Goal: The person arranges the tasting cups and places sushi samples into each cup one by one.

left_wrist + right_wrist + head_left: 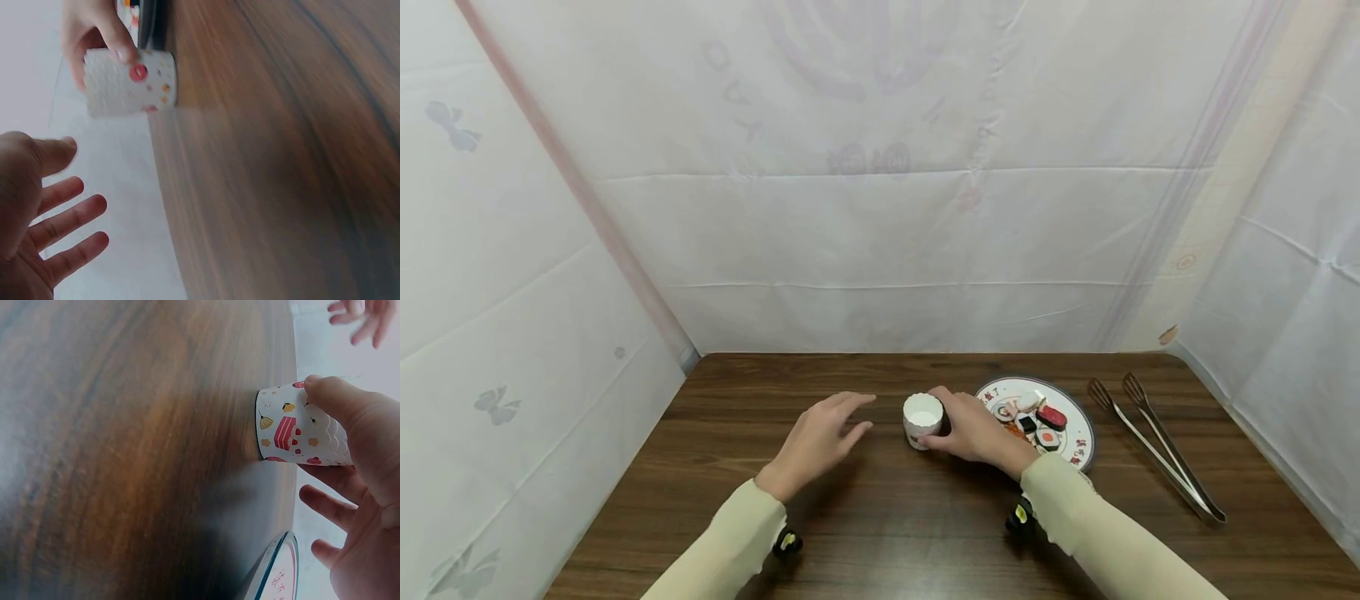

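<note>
A white paper baking cup point(917, 432) with a scalloped rim stands upright near the middle of the table. Small red and yellow cake prints cover the side of the cup point(294, 428). My right hand point(976, 429) grips it between thumb and fingers from the right side. Whether its base touches the wood cannot be told. To the left, my left hand point(816, 440) hovers apart from the cup, fingers spread and holding nothing. In the left wrist view the thumb and several fingers of the left hand point(44, 212) show, relaxed.
Just behind the right wrist lies a round plate point(1081, 425) with several sushi pieces point(1048, 418), partly hidden by the forearm. Metal tongs point(1172, 458) lie at the far right. White printed sheeting point(880, 242) walls the dark wooden table point(760, 383) at the back and sides.
</note>
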Motion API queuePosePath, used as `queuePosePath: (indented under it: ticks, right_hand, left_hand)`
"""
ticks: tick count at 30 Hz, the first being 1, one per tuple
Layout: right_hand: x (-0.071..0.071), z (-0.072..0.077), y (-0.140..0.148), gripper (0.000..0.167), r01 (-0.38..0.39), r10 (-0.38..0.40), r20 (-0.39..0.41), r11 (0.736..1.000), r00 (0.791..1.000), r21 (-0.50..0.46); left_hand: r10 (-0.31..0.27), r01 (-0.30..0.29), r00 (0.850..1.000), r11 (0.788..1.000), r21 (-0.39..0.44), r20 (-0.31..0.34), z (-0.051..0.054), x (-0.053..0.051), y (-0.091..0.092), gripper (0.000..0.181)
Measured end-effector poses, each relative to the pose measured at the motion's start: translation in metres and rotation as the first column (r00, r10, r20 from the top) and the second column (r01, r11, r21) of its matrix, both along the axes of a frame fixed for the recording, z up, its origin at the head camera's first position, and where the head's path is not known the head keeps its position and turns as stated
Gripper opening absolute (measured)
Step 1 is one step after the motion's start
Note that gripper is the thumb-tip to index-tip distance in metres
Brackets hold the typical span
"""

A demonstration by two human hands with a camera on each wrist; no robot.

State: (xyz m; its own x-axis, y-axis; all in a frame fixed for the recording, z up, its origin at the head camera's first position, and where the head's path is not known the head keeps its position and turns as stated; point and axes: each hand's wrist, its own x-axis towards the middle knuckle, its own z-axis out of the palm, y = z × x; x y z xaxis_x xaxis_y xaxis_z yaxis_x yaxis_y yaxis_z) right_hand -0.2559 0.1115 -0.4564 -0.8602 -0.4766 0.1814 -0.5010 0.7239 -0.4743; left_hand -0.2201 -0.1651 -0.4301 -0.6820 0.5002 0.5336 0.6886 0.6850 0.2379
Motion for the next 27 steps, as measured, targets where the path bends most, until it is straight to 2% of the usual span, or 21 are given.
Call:
queuePosePath:
  ticks: [3,8,14,19,27]
  right_hand:
    - [0.003,-0.001,0.0,0.064,-0.011,0.011,-0.015,1.0,1.0,0.015]
    - [0.009,0.0,0.001,0.061,-0.016,0.017,-0.022,1.0,1.0,0.025]
    - [0.016,0.001,0.002,0.057,-0.032,0.033,-0.027,0.999,0.999,0.011]
    - [0.02,0.0,0.002,0.057,-0.041,0.041,-0.036,0.999,0.999,-0.001]
    - [0.022,-0.004,0.003,0.058,-0.042,0.041,-0.051,0.999,0.998,-0.018]
  left_hand:
    - [-0.055,0.055,0.998,0.998,-0.035,-0.013,0.005,0.0,0.013,0.036]
    - [-0.137,0.137,0.991,0.988,-0.076,0.001,0.012,0.003,0.031,0.03]
    - [-0.235,0.228,0.971,0.964,-0.133,-0.039,0.012,0.003,0.049,0.022]
    - [-0.249,0.236,0.968,0.951,-0.2,-0.039,0.009,0.003,0.058,0.02]
    - [-0.217,0.209,0.976,0.946,-0.247,-0.005,0.004,0.004,0.064,0.011]
